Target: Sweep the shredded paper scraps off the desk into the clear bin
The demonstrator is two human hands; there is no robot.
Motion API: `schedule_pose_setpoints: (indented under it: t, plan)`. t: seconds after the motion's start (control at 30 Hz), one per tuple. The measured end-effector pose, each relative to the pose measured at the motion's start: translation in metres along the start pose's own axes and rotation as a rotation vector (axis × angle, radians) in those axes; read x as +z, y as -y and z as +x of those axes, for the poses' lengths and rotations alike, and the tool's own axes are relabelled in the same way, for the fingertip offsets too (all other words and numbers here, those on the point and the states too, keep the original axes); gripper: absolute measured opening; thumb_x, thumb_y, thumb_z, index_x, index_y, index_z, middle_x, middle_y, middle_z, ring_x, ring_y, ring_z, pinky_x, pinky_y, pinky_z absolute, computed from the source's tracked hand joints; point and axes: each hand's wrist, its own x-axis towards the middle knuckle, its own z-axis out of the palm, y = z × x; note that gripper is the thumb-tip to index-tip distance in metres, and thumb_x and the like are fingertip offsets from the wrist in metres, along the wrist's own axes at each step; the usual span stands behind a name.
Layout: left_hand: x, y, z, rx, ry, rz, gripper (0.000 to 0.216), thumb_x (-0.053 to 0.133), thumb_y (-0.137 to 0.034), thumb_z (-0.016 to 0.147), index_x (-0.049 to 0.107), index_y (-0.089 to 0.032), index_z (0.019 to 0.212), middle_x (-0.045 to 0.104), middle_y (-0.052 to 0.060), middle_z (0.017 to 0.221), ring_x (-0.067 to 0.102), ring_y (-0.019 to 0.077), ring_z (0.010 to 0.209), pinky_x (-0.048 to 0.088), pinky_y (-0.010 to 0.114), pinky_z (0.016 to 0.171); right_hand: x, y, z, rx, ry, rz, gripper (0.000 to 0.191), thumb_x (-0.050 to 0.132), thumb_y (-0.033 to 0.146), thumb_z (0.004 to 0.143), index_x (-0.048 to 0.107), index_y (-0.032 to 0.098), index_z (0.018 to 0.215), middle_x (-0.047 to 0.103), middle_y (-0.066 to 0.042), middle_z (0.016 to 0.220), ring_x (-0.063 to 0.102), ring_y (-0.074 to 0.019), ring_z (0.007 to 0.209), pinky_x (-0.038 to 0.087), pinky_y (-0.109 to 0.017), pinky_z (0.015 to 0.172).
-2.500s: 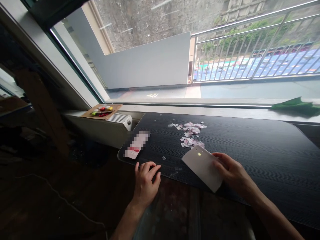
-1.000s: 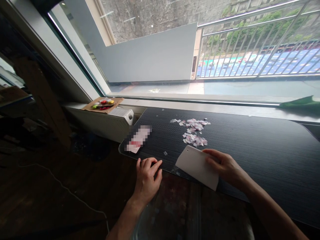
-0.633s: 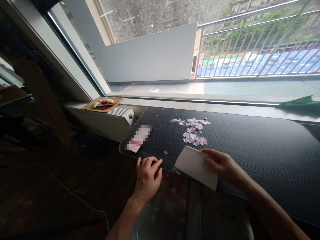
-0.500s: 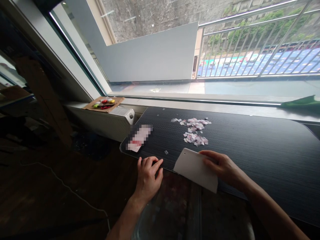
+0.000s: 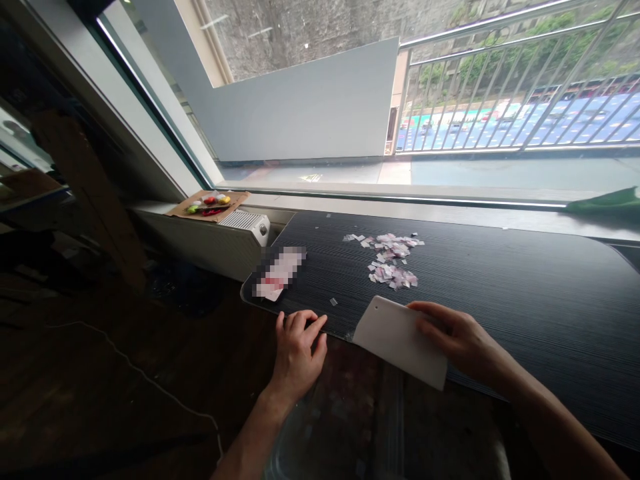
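My right hand (image 5: 457, 340) grips a white plastic scraper card (image 5: 397, 339) and holds its edge down at the near rim of a black ribbed mat (image 5: 500, 280). A pile of small pink and white paper scraps (image 5: 393, 260) lies on the mat just beyond the card. A single scrap (image 5: 333, 302) lies to the left. My left hand (image 5: 299, 350) rests on the mat's near edge with fingers curled down, holding nothing. A blurred white and red card (image 5: 279, 273) lies near the mat's left end.
A white heater (image 5: 247, 224) stands left of the mat, with a cardboard tray (image 5: 207, 205) of coloured pieces on top. A green cloth (image 5: 607, 200) lies on the window sill at far right. A white cable (image 5: 150, 387) runs across the dark floor.
My right hand and the scraper card have shifted left and slightly nearer along the mat's near edge. My left hand has stayed put. The view has tilted a little.
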Motion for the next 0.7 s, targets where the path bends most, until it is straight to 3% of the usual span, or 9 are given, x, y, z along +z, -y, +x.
schedule_pose_setpoints:
  t: [0.3, 0.43, 0.6, 0.7]
  plan:
    - [-0.001, -0.001, -0.001, -0.012, 0.006, -0.019, 0.035, 0.052, -0.011, 0.087, 0.067, -0.024, 0.115, 0.064, 0.006, 0.103, 0.061, 0.0238, 0.102, 0.031, 0.067, 0.110, 0.005, 0.017, -0.001, -0.022, 0.017, -0.005, 0.047, 0.049, 0.044, 0.082, 0.076, 0.015, 0.108, 0.074, -0.005, 0.080, 0.062, -0.0184, 0.066, 0.047, -0.028, 0.056]
    - [-0.001, -0.001, 0.000, -0.010, 0.002, -0.018, 0.035, 0.052, -0.010, 0.086, 0.067, -0.024, 0.115, 0.064, 0.006, 0.103, 0.061, 0.0240, 0.101, 0.031, 0.067, 0.110, -0.001, 0.020, 0.005, -0.019, 0.010, -0.044, 0.045, 0.052, 0.042, 0.082, 0.075, 0.016, 0.110, 0.070, -0.003, 0.071, 0.058, -0.0169, 0.059, 0.045, -0.027, 0.052]
    - [-0.001, -0.001, -0.001, -0.010, 0.018, -0.015, 0.036, 0.053, -0.010, 0.085, 0.067, -0.023, 0.116, 0.064, 0.007, 0.105, 0.062, 0.0249, 0.103, 0.032, 0.069, 0.109, -0.005, 0.023, 0.017, -0.062, 0.093, -0.060, 0.040, 0.057, 0.042, 0.077, 0.079, 0.017, 0.101, 0.072, -0.002, 0.068, 0.061, -0.0177, 0.058, 0.046, -0.026, 0.051]
    - [-0.002, -0.002, -0.001, -0.021, 0.024, -0.018, 0.037, 0.053, -0.009, 0.085, 0.068, -0.024, 0.116, 0.065, 0.007, 0.105, 0.062, 0.0247, 0.103, 0.031, 0.068, 0.110, -0.001, 0.025, 0.029, -0.077, 0.032, -0.082, 0.044, 0.054, 0.042, 0.079, 0.076, 0.017, 0.108, 0.069, -0.002, 0.066, 0.059, -0.0171, 0.056, 0.045, -0.026, 0.050]
